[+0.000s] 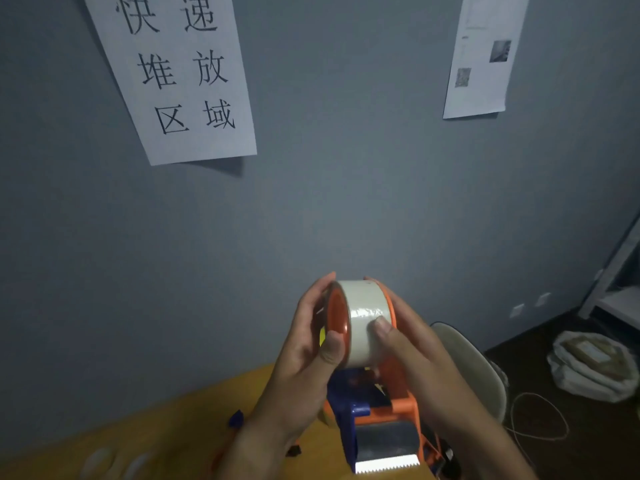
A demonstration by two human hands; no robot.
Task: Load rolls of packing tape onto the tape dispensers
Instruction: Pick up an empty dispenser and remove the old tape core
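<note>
An orange and blue tape dispenser (381, 407) is lifted in front of the grey wall, its toothed metal blade nearest me. A roll of clear packing tape (363, 320) sits on its orange hub. My left hand (304, 358) grips the roll's left side, thumb on the orange rim, fingers behind. My right hand (415, 358) holds the right side, its thumb pressing on the tape's outer face. Part of the dispenser's handle is hidden behind my wrists.
A yellow table (166, 424) lies below, with another dispenser's blue and orange parts (235, 419) and blurred clear rolls (100, 460) at its near left. A white chair (481, 368), a cord (540, 417) and a white sack (595, 362) are on the right. Paper signs hang on the wall.
</note>
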